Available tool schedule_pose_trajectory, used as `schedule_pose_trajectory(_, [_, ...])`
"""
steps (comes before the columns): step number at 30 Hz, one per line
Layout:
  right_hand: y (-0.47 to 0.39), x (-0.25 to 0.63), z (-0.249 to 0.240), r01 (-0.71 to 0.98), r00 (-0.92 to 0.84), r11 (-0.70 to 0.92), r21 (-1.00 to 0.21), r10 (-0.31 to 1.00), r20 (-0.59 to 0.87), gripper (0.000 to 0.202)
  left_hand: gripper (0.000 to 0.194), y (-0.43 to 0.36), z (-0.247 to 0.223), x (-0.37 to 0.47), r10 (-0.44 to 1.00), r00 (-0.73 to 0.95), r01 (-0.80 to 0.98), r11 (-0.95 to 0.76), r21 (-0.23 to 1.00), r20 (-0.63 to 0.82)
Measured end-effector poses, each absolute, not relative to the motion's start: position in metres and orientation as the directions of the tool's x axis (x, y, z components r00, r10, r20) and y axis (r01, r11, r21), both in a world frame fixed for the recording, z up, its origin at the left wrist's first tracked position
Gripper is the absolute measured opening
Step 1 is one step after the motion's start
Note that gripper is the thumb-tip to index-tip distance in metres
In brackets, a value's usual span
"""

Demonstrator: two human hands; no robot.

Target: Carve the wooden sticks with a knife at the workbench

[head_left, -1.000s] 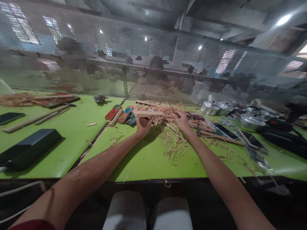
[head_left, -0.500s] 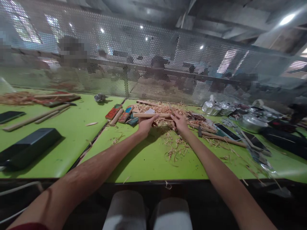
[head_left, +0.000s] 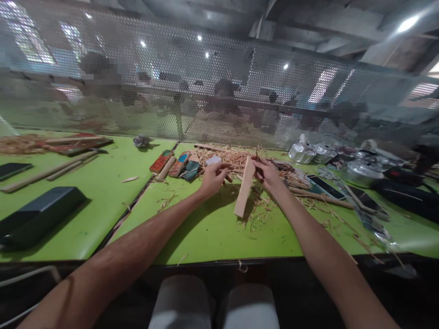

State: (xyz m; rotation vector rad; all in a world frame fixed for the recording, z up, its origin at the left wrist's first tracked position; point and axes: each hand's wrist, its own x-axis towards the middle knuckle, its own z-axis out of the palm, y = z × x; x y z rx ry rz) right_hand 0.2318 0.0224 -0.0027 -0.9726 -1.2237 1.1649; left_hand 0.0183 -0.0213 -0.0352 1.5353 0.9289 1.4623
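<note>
A pale wooden piece (head_left: 244, 188) hangs tilted above the green table (head_left: 206, 237), its lower end toward me. My right hand (head_left: 266, 172) grips its upper end; a thin upright thing, too small to name, shows by those fingers. To the left of the wood, my left hand (head_left: 214, 179) is apart from it, fingers spread and slightly curled, holding nothing. Behind both hands lies a heap of wood shavings (head_left: 236, 158). Looser curls of shavings are scattered under the wooden piece.
Red and blue blocks (head_left: 162, 161) and a green cloth-like piece (head_left: 192, 170) lie left. A phone (head_left: 325, 187), a long stick (head_left: 322, 198) and foil-like bundles (head_left: 362, 173) are right. A dark case (head_left: 43, 214) sits far left. A perforated screen (head_left: 206, 100) stands behind.
The wooden piece has swung from lying crosswise between both hands to pointing toward me. My left hand has let go of it; my right hand has moved slightly right with it.
</note>
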Motion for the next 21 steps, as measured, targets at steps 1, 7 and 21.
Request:
schedule_pose_trajectory(1, [0.022,0.231,-0.003,-0.121,-0.015,0.179,-0.976,0.983,0.182,0.022,0.025,-0.022,-0.034,0.019,0.922,0.104,-0.048,-0.370,0.928,0.373])
schedule_pose_trajectory(7, [0.020,0.222,0.001,-0.161,0.150,0.238,-0.958,0.965,0.215,0.025,0.044,-0.028,-0.028,0.022,0.910,0.315,0.009,-0.287,0.958,0.270])
schedule_pose_trajectory(21, [0.014,0.218,0.000,0.216,0.240,0.420,-0.882,0.852,0.465,0.060,0.024,-0.031,-0.023,0.015,0.737,0.675,-0.148,0.185,0.972,-0.037])
